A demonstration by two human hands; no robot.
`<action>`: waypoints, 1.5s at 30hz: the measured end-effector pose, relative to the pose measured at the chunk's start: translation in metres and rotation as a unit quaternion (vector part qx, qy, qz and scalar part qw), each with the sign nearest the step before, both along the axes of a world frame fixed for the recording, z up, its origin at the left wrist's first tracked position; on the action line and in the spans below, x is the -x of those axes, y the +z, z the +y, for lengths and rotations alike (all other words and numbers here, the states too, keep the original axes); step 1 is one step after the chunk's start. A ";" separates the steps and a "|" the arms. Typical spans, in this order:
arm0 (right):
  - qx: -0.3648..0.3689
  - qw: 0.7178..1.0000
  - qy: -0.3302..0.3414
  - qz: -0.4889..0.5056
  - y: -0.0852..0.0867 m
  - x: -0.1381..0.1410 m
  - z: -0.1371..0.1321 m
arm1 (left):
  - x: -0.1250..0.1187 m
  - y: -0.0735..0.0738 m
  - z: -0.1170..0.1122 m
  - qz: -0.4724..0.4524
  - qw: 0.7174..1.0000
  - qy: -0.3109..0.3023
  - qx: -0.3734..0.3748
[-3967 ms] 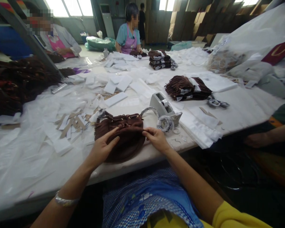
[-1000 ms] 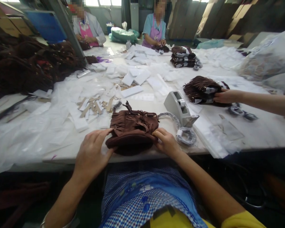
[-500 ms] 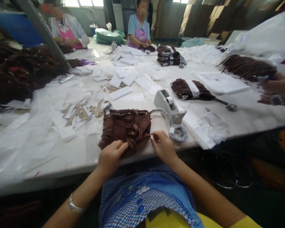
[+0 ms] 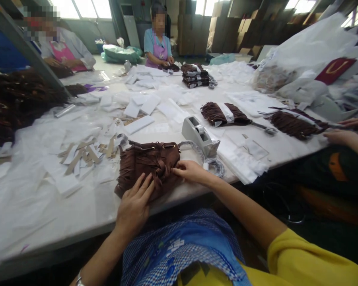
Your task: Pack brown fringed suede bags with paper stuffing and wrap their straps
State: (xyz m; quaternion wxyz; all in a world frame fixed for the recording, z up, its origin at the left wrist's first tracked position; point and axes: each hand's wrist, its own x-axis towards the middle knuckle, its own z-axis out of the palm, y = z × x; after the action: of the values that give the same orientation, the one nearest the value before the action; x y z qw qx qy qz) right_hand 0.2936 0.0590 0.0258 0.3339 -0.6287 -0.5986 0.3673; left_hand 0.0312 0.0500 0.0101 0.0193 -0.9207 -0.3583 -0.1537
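Observation:
A brown fringed drawstring bag (image 4: pixel 136 161) lies flat on the table in front of me, its eyeletted top edge facing away. My left hand (image 4: pixel 135 204) rests on the bag's lower front, fingers stretched out over the fringe. At the bag's right side my right hand (image 4: pixel 191 171) is closed in a pinch, thumb and fingertips at the fringe beside a knotted tie (image 4: pixel 160 169). Exactly which strand the fingertips hold is hard to make out. From the bag's upper right corner a plastic-wrapped strap runs to a coil (image 4: pixel 217 168) beside my right hand.
A grey tape dispenser (image 4: pixel 197 133) stands just beyond the strap. Cardboard strips (image 4: pixel 83 155) and plastic sheets (image 4: pixel 47 135) cover the left. Banded brown bags (image 4: pixel 225 114) lie farther right, near a co-worker's hands (image 4: pixel 346 137). Two more people sit across the table.
My left hand has flattened over the fringe, and my right hand has moved in onto the bag's right side. The co-worker at right has lowered a fringed bag to the table. The view has shifted.

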 end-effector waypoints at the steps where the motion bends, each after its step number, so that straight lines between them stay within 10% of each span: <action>1: -0.007 0.999 -0.001 0.035 -0.001 0.001 -0.004 | 0.001 -0.001 0.000 -0.005 1.000 0.008 0.006; 10: 0.022 0.916 -0.277 0.289 -0.007 0.031 -0.073 | -0.002 0.005 -0.011 -0.044 0.996 0.067 0.050; 14: 0.021 0.972 -0.228 0.055 0.002 0.013 -0.086 | -0.003 0.012 -0.016 0.004 0.998 0.045 0.054; 17: -0.096 0.951 -0.232 -0.181 0.022 0.006 -0.088 | -0.008 0.017 -0.016 0.027 0.997 0.031 0.066; 21: -0.235 0.952 0.006 -0.194 0.038 0.033 -0.066 | -0.027 0.017 -0.020 0.008 0.995 0.040 0.092; 27: -0.238 0.912 0.231 -0.243 -0.001 0.055 -0.028 | -0.009 0.016 -0.039 -0.156 0.976 -0.029 0.147; 30: -0.230 0.920 0.223 -0.224 -0.011 0.045 -0.027 | 0.029 0.021 -0.042 -0.313 0.931 0.075 0.171; 34: -0.242 0.931 0.207 -0.176 -0.010 0.040 -0.031 | 0.053 0.020 -0.017 -0.427 0.788 0.286 0.340; 45: -0.260 0.927 0.205 -0.176 -0.012 0.040 -0.032 | 0.050 0.047 0.061 -0.314 0.633 0.051 0.706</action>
State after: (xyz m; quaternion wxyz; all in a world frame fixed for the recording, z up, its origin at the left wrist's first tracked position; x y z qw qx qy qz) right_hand 0.2539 0.0274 0.0137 0.2920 -0.4379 -0.8382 0.1427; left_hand -0.0187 0.1111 0.0576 -0.7419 -0.5305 -0.3881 -0.1323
